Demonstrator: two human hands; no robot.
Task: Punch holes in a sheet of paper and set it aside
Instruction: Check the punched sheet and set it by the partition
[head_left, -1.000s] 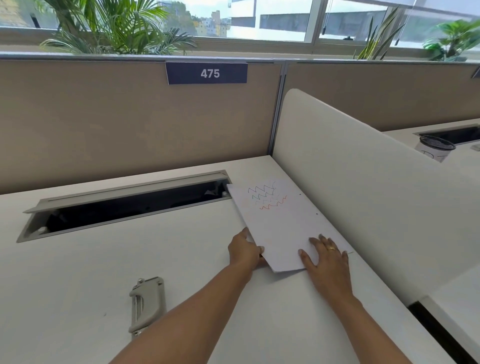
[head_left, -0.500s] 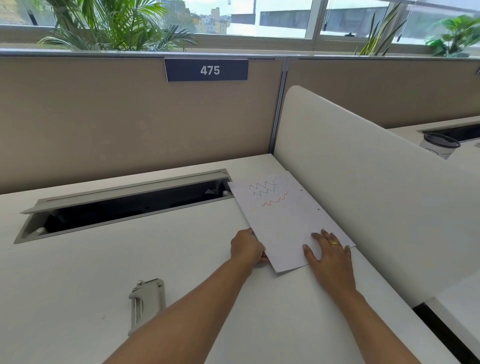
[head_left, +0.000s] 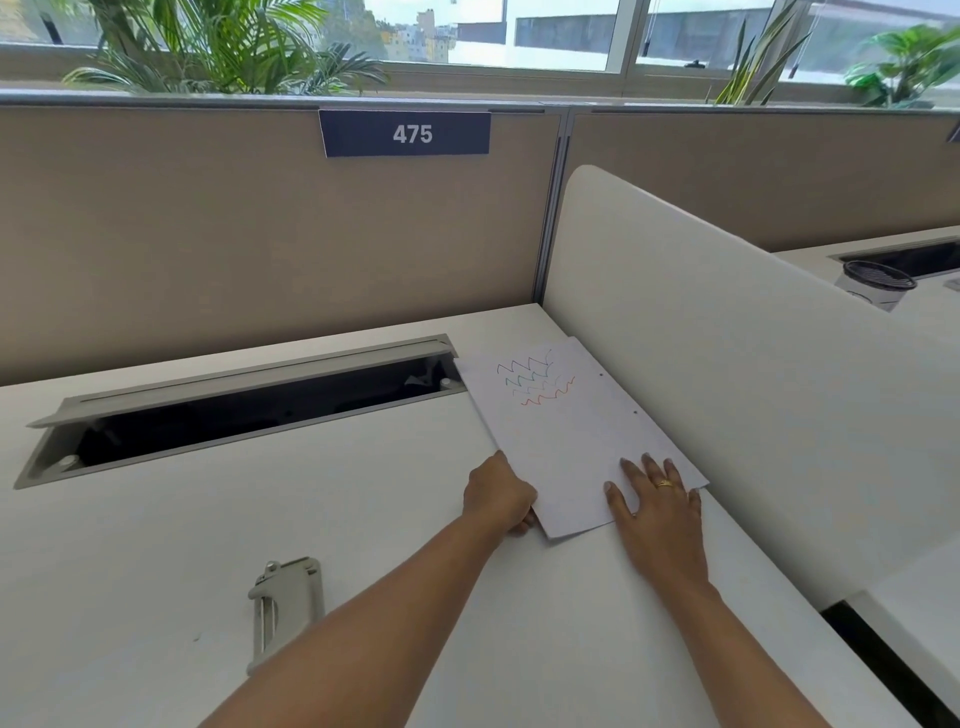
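Paper sheet (head_left: 566, 441) (light, limp): left hand (head_left: 498, 496) curls at its edge, grip unclear; right hand (head_left: 655, 506) presses flat, fingers spread.

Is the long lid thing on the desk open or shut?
Open. The cable tray lid is tipped up at the back, and the dark slot under it shows in the desk.

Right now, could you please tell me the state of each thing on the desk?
Sheet of paper: flat on desk, two holes punched.
Hole punch: idle, untouched.
Cable tray lid: open.
Left hand: curled at the paper's edge.
Right hand: flat on the paper.
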